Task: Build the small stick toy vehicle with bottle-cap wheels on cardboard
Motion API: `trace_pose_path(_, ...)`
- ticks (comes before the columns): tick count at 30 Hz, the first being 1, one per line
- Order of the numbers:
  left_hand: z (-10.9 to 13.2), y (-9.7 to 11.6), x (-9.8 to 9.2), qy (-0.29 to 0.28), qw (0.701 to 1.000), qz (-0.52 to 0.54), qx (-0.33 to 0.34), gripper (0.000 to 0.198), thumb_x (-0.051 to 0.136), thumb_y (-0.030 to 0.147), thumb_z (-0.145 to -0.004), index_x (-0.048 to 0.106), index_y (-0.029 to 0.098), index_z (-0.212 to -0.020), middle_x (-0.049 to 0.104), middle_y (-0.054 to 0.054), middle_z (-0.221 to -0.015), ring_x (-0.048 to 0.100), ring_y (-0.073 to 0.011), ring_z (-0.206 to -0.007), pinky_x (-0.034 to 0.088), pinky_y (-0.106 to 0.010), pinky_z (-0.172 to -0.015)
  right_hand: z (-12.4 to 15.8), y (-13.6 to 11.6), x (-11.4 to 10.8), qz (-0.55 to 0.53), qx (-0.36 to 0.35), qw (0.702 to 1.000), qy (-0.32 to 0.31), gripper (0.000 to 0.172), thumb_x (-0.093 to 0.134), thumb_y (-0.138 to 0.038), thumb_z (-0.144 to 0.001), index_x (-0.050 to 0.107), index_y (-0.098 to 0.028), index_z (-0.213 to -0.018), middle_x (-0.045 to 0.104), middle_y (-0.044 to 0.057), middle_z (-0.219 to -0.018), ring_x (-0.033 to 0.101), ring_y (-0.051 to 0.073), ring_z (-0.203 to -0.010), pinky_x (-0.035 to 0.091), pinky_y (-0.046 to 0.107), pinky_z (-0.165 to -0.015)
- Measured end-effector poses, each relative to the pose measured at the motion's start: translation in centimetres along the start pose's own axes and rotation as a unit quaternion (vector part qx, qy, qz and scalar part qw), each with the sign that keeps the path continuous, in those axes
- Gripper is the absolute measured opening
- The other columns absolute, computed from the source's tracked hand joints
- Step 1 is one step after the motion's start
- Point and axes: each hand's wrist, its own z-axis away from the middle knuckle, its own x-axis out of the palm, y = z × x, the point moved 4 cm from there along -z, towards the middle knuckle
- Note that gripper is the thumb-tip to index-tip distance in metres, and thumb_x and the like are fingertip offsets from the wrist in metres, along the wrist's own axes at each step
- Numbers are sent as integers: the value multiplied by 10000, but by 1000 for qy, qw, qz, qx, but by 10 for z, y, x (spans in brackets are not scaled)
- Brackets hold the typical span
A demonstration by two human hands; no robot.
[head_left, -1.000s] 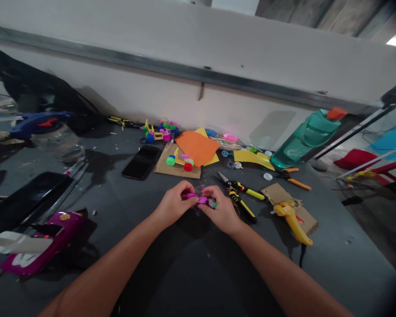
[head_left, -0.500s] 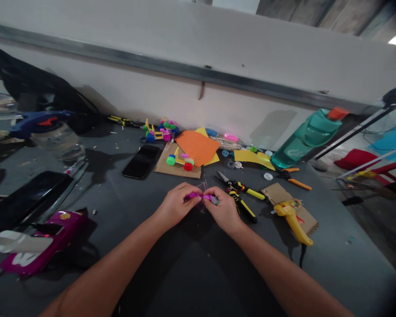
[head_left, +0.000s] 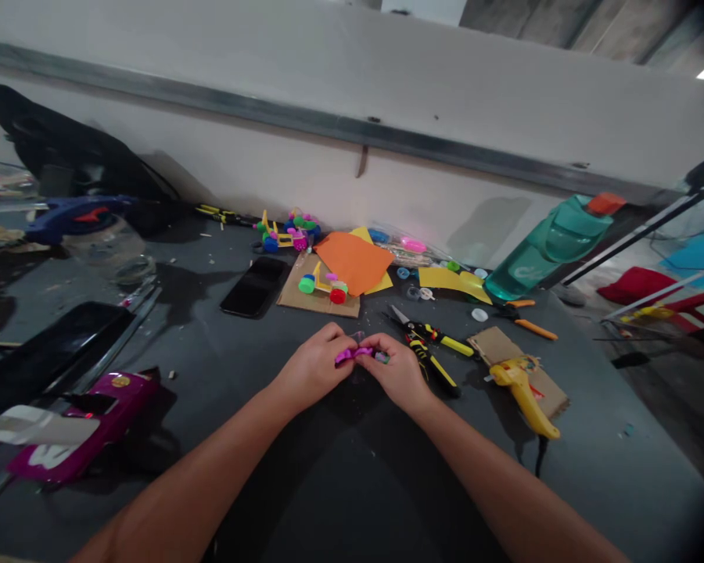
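My left hand [head_left: 320, 361] and my right hand [head_left: 397, 367] meet over the dark table, fingers closed. Between them they pinch a small purple piece [head_left: 353, 355], whose exact kind I cannot make out. Clear plastic film [head_left: 357, 337] shows just behind the fingertips. A bit of something green [head_left: 382, 357] peeks out from under my right fingers. Beyond the hands, a small toy car [head_left: 324, 288] with green and red wheels stands on a piece of cardboard [head_left: 322, 306]. Yellow-and-black pliers [head_left: 431, 363] lie to the right of my right hand.
A black phone [head_left: 254, 287] lies left of the cardboard, with orange paper [head_left: 355, 262] on its far side. At right are a yellow glue gun [head_left: 525, 395] and a teal bottle [head_left: 545, 250]. A purple power strip [head_left: 88, 426] sits at left.
My fingers have shifted slightly on the purple piece, and more of it shows between them. Both hands stay at about the same place. The whole view has moved a little.
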Motion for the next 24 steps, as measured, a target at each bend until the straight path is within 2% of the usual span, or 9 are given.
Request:
trace_pose_path(11, 3, 13, 0, -24, 983, -165, 73, 139, 474, 246, -851, 595, 179, -864, 516, -46, -891, 505, -164, -858, 463, -280, -719, -1, -1, -3, 9, 28, 1000, -11, 65, 586, -239, -694, 612, -179, -704, 591, -27, -650, 504, 118, -617, 382, 227, -598)
trace_pose_path(13, 3, 14, 0, -27, 981, -177, 77, 156, 458, 248, -860, 601, 186, -853, 522, -45, -899, 507, -164, -873, 466, -273, -710, -2, 0, -3, -19, 34, 999, -15, 46, 601, -221, -671, 604, -176, -679, 580, -28, -642, 488, 108, -604, 371, 219, -573)
trace_pose_path(15, 3, 15, -1, -25, 981, -176, 76, 178, 443, 254, -869, 609, 193, -845, 527, -43, -904, 510, -162, -877, 468, -273, -714, -2, 2, -2, -93, 70, 993, -30, 49, 612, -213, -652, 582, -175, -658, 562, -34, -610, 438, 82, -519, 328, 203, -486)
trace_pose_path(17, 3, 15, -3, -15, 984, -165, 72, 186, 442, 262, -871, 617, 201, -854, 533, -42, -915, 514, -159, -879, 469, -279, -731, 0, 3, 1, -211, 126, 967, -73, 90, 626, -225, -645, 552, -175, -656, 548, -39, -578, 343, 52, -425, 237, 188, -399)
trace_pose_path(19, 3, 12, -4, -3, 986, -151, 64, 182, 449, 257, -868, 622, 202, -861, 540, -44, -919, 520, -159, -876, 470, -285, -743, 3, 0, 2, -329, 158, 921, -135, 127, 641, -242, -651, 535, -173, -667, 544, -38, -564, 270, 33, -389, 160, 179, -369)
trace_pose_path(21, 2, 7, -5, 4, 990, -134, 53, 172, 455, 239, -862, 622, 195, -862, 549, -47, -915, 527, -158, -866, 472, -288, -748, 6, -8, 0, -406, 146, 883, -185, 143, 655, -246, -659, 537, -166, -671, 544, -30, -568, 258, 27, -394, 147, 173, -366)
trace_pose_path(24, 1, 0, -6, 19, 996, -86, 32, 152, 470, 220, -851, 613, 189, -893, 560, -48, -930, 542, -157, -861, 472, -298, -773, 8, -15, -6, -445, 123, 864, -200, 121, 643, -243, -693, 551, -174, -727, 556, -23, -587, 268, 27, -402, 155, 164, -364)
